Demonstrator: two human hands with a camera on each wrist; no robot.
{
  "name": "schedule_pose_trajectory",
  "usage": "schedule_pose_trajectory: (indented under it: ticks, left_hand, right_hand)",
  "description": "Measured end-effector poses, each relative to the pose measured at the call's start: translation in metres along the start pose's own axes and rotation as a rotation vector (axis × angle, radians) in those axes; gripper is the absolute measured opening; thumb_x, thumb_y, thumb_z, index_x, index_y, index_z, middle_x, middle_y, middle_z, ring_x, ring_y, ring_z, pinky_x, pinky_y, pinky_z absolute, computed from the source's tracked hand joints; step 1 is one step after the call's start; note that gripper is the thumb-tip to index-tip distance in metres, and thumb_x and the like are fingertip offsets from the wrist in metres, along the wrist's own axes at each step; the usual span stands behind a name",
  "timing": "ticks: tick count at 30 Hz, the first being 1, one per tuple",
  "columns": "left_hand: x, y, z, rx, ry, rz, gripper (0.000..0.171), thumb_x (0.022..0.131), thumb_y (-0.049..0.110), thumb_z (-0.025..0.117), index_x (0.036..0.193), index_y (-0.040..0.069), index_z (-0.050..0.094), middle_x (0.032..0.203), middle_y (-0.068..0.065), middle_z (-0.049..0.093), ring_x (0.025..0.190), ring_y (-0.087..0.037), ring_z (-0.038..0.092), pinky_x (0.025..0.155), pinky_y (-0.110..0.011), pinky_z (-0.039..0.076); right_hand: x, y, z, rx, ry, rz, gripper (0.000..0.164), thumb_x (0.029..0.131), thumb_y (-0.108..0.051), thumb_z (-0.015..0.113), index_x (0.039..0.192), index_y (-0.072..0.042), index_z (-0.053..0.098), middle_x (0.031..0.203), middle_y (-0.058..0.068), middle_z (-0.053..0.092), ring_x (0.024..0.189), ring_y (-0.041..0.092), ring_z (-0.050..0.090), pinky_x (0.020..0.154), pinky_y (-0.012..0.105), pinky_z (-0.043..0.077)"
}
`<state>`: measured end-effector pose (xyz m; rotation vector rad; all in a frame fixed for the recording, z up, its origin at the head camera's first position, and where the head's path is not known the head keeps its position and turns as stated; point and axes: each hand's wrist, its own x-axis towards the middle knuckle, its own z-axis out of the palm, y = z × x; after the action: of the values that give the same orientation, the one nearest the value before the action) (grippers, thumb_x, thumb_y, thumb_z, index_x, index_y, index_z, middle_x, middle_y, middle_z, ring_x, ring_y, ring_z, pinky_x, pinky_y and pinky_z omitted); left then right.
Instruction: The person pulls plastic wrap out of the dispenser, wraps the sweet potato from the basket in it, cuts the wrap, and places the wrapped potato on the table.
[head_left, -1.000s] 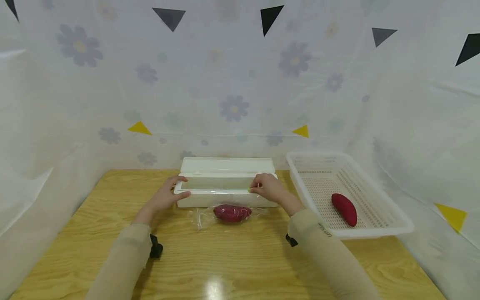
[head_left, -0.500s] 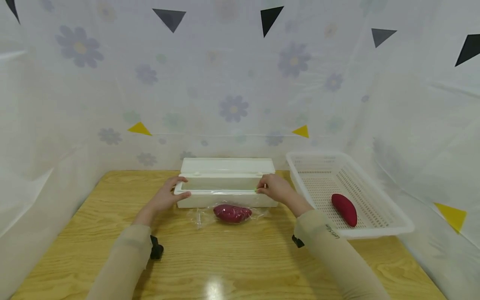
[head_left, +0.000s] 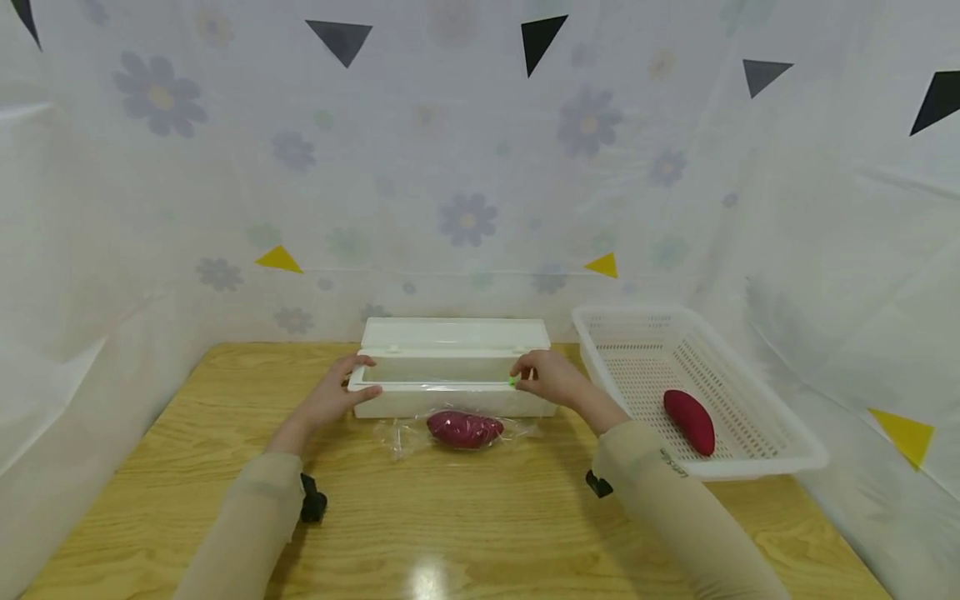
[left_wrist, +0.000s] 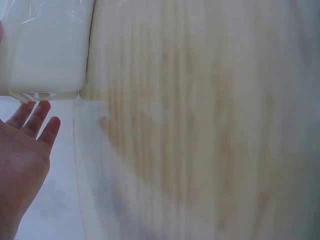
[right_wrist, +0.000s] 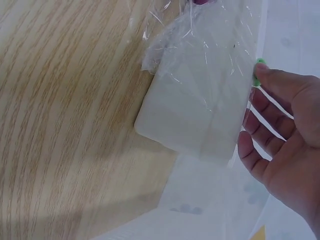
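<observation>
A long white cling film dispenser (head_left: 390,405) stands at the back of the table, its lid raised behind it. My left hand (head_left: 335,392) grips its left end, thumb in front and fingers over the far side; in the left wrist view, several fingers touch the dispenser's end. At the front rim, towards the right, my right hand (head_left: 553,381) pinches a small green slide cutter (right_wrist: 258,72) with the thumb on it; the index fingertip is hidden in the right wrist view. Clear film hangs over the front. Before it lies a purple sweet potato (head_left: 464,429) in clear wrap.
To the right, a white perforated plastic basket (head_left: 750,465) holds another red-purple sweet potato (head_left: 689,422). A wood-grain table (head_left: 450,533) lies under everything. Behind hangs a pale flower-print sheet (head_left: 420,167) with triangles on it.
My right hand has slid a little to the right along the dispenser's rim with the green cutter, then stayed there with fingers slightly looser. The left hand and sweet potatoes have not moved.
</observation>
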<state>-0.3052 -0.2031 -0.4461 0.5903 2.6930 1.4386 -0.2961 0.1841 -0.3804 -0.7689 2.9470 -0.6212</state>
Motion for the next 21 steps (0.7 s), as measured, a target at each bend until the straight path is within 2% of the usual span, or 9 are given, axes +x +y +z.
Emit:
schedule_pose_trajectory:
  ticks: [5, 11, 21]
  left_hand:
    - [-0.0008, 0.001, -0.0008, 0.031, -0.004, -0.022, 0.057, 0.089, 0.039, 0.064, 0.134, 0.012, 0.043, 0.152, -0.021, 0.017, 0.137, -0.043, 0.019, 0.104, -0.061, 0.028]
    - [-0.0009, 0.0015, 0.0003, 0.046, -0.005, -0.022, 0.059, 0.088, 0.043, 0.064, 0.134, 0.012, 0.043, 0.152, -0.021, 0.016, 0.138, -0.043, 0.018, 0.105, -0.06, 0.027]
    - [0.0012, -0.0002, 0.0036, 0.064, -0.025, -0.032, 0.06, 0.087, 0.047, 0.064, 0.133, 0.015, 0.043, 0.153, -0.018, 0.017, 0.136, -0.042, 0.023, 0.105, -0.059, 0.029]
  right_hand:
    - [0.0007, -0.0021, 0.0003, 0.031, 0.022, -0.008, 0.012, 0.088, -0.019, 0.068, 0.097, -0.011, 0.07, 0.082, -0.002, 0.061, 0.07, 0.011, 0.052, 0.062, 0.026, 0.045]
    - [0.0003, -0.0026, 0.0035, 0.012, 0.055, 0.008, 0.01, 0.087, -0.023, 0.069, 0.092, -0.015, 0.072, 0.081, -0.004, 0.062, 0.069, 0.009, 0.051, 0.06, 0.026, 0.044]
    - [-0.0067, -0.0009, -0.0005, 0.012, 0.047, 0.023, 0.009, 0.087, -0.019, 0.069, 0.09, -0.012, 0.072, 0.081, -0.003, 0.062, 0.068, 0.01, 0.05, 0.06, 0.026, 0.043]
